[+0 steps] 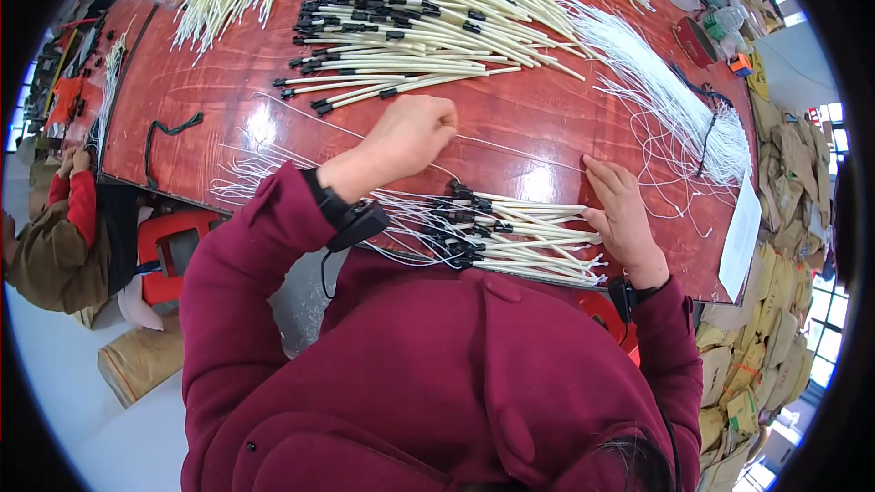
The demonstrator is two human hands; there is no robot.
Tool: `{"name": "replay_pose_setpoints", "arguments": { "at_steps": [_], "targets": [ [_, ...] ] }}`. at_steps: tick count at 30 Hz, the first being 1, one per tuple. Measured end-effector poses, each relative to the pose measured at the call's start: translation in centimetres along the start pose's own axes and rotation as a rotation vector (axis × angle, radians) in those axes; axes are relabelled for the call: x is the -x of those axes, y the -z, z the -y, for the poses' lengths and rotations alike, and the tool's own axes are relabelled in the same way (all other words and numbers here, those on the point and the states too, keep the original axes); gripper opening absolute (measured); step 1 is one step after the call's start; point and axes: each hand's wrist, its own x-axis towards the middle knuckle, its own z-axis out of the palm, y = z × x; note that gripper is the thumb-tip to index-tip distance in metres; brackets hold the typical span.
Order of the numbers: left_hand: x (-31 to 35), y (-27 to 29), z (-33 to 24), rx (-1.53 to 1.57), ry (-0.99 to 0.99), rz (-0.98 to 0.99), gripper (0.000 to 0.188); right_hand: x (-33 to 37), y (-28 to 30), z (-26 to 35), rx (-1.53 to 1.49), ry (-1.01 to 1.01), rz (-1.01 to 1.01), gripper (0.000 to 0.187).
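A thin white cord (519,151) runs nearly straight across the red table between my hands. My left hand (412,132) is closed on it, fingers curled, and the cord's other part trails out to the left. Its right end meets the fingertips of my right hand (622,214), seemingly between two stretched fingers pressed together; the thumb is apart. Below that thumb lies a small bundle of cream rods (538,241) with black fittings (460,214) at their left ends. White strings (401,223) spread leftward from the fittings, partly under my left wrist.
A large heap of cream rods (437,27) covers the far middle of the table (538,114). A tied hank of white cords (670,82) lies right, beside a white sheet (739,241). A black strap (164,132) lies left. Another person (64,237) sits near a red stool (173,255).
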Motion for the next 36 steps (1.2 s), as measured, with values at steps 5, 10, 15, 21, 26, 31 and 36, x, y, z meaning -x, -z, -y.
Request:
{"name": "replay_pose_setpoints", "arguments": {
  "at_steps": [5, 10, 15, 21, 26, 31, 36],
  "targets": [
    [2.6, 1.3, 1.7, -0.027, 0.145, -0.095, 0.011, -0.6, 0.2, -0.1, 0.038, 0.026, 0.052, 0.070],
    [3.9, 1.5, 2.2, -0.144, 0.243, -0.096, 0.015, -0.5, -0.2, -0.3, 0.004, 0.023, 0.012, 0.069],
    [1.0, 0.9, 1.7, -0.458, -0.037, -0.277, 0.018, -0.7, 0.1, -0.2, -0.051, -0.010, 0.039, 0.069],
    [-4.4, -1.9, 2.0, -0.718, -0.141, -0.139, 0.009, -0.9, 0.1, 0.1, -0.040, -0.012, 0.041, 0.069],
    [-4.0, -1.7, 2.3, -0.735, -0.326, -0.163, 0.010, -0.5, 0.0, 0.4, -0.052, -0.023, 0.037, 0.068],
    [-1.1, 0.9, 2.3, -0.698, -0.327, -0.152, 0.011, -0.5, -0.1, 0.0, -0.080, -0.033, 0.040, 0.067],
    [0.9, 2.1, 3.4, -0.611, -0.234, -0.079, 0.012, -0.7, -0.3, 0.4, -0.094, -0.041, 0.024, 0.066]
  ]
}}
